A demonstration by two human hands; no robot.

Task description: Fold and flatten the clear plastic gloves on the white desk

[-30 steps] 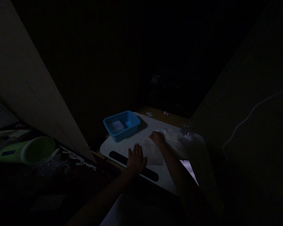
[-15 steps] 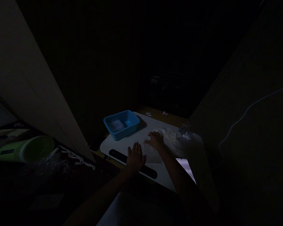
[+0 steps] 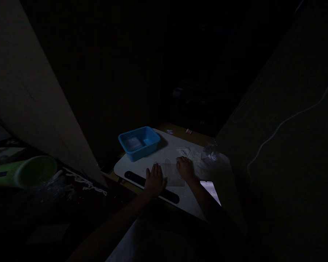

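Note:
My left hand (image 3: 155,182) lies flat with its fingers spread, at the near left edge of a thin clear plastic bag (image 3: 173,178) on the small white table (image 3: 191,202). My right hand (image 3: 185,168) rests on the far right part of that plastic, its fingers bent and slightly apart, with no object visible in it. Crumpled pale plastic wrapping (image 3: 195,154) lies just beyond the right hand. Dim light hides the fingertips' exact contact and the plastic's outline.
A blue basin (image 3: 142,153) with a clear flat packet inside stands at the table's back left. A lit phone (image 3: 211,191) lies by my right forearm. Crumpled clear plastic (image 3: 211,154) sits at the right back. A green basket (image 3: 24,173) lies to the left. A white cable (image 3: 278,127) crosses the right wall.
My right hand has shifted right across the plastic, and its fingers have drawn in. More of the clear bag shows between the hands. The left hand stays flat in place; the view turned slightly.

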